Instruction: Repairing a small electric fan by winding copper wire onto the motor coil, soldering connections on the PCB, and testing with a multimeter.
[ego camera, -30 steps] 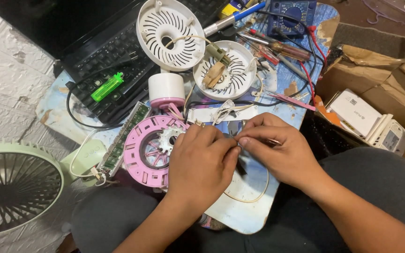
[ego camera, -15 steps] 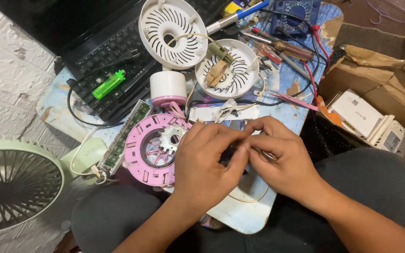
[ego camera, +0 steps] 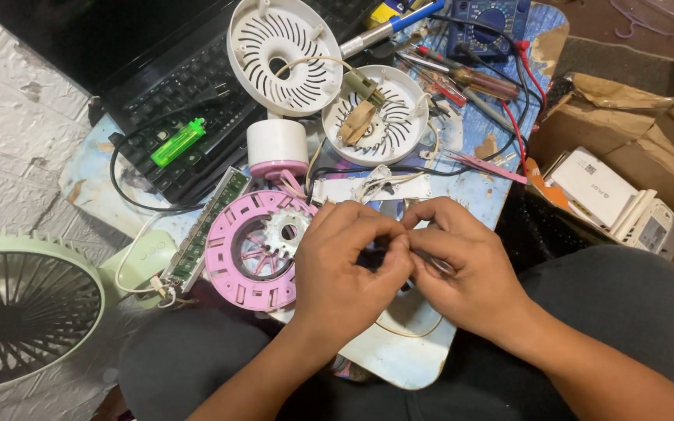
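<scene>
1. Head view: I see both hands meeting over a blue board [ego camera: 501, 132] that lies across the lap. The left hand [ego camera: 349, 269] is curled, its fingertips pinched against those of the right hand [ego camera: 462, 269].
2. The right hand is closed on a thin metal tool [ego camera: 433, 262] whose shaft lies under its fingers, pointing towards the left hand.
3. The left fingers are closed on something small and dark at the pinch; it is mostly hidden, so I cannot tell what it is.
4. Just left of the left hand lies a pink ring [ego camera: 232, 265] with a white gear [ego camera: 286, 232] in its middle. The gear is close to the left knuckles.
5. A green circuit strip [ego camera: 204, 230] lies along the ring's left edge.
6. Behind the hands stands a white cylinder [ego camera: 276, 144] with a pink base, and beside it two white vented discs [ego camera: 286, 51] [ego camera: 399, 125].
7. A black keyboard [ego camera: 189, 93] with a green lighter [ego camera: 179, 141] on it sits at the far left of the board.
8. Screwdrivers [ego camera: 462, 78] and a blue meter [ego camera: 493, 23] lie at the far edge.
9. A pale green fan [ego camera: 17, 320] rests on the floor at the left.
</scene>
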